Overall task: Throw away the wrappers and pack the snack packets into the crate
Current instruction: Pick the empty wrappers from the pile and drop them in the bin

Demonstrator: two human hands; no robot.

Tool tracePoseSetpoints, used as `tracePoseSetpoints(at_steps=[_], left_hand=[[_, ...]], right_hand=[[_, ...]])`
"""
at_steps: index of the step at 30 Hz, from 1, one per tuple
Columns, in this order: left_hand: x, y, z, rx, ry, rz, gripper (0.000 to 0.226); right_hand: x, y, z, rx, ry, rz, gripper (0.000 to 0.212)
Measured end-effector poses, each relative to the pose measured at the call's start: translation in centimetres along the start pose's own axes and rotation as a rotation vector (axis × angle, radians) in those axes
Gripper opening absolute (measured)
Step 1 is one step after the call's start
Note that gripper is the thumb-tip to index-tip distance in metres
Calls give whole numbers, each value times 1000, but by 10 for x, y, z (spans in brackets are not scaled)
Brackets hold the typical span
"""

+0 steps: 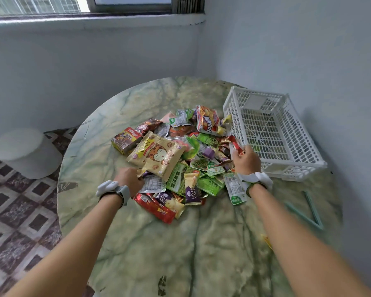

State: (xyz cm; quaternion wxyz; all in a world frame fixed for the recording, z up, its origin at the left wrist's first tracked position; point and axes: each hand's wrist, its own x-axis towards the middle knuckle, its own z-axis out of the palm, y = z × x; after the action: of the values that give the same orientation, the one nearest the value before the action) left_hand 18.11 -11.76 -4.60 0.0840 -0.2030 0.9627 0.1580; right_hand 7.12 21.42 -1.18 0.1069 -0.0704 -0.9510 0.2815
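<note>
Clearly legible: Kellogg's Coco box [126, 139], Jumbo packet [207, 122]; left hand [130, 181] fingers and right hand [246, 160] fingers pinch wrappers.

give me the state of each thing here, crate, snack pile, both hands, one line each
crate: tipped on its side, open toward the pile, almost empty
snack pile: heaped loose on the table, not yet packed
cookie bag: lying on top of the pile, sealed
cereal box: lying at the pile's left edge, closed
left hand: curled at the cookie bag's near edge
right hand: gripping a red wrapper beside the crate
</note>
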Motion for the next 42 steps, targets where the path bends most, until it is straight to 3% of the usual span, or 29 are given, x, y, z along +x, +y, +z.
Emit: tracePoseSetpoints(at_steps=[8, 15, 20, 25, 30, 34, 37, 40, 42], left_hand=[[-23, 14, 11, -77, 6, 39, 18], [-40, 9, 46, 243, -296, 67, 58], [-50, 11, 80, 351, -328, 74, 51], [-49, 4, 89, 300, -255, 87, 23], [-49, 1, 79, 235, -244, 68, 14], [-46, 4, 66, 116, -207, 0, 36], [-40, 9, 58, 53, -173, -32, 48], [-33, 11, 52, -64, -117, -47, 45], [-29, 16, 50, -107, -68, -58, 42]], right_hand=[[20, 25, -43, 98, 159, -1, 22], [14, 45, -49, 183, 141, -42, 18], [-5, 66, -41, 136, 45, -45, 22], [-24, 87, -19, 118, -46, -14, 29], [-40, 102, 0, 33, -160, 125, 24], [-54, 123, 21, -122, -392, 198, 24], [-63, 125, 27, -268, -369, 179, 26], [-60, 124, 34, -346, -346, 165, 54], [-50, 127, 41, -387, -341, 130, 59]])
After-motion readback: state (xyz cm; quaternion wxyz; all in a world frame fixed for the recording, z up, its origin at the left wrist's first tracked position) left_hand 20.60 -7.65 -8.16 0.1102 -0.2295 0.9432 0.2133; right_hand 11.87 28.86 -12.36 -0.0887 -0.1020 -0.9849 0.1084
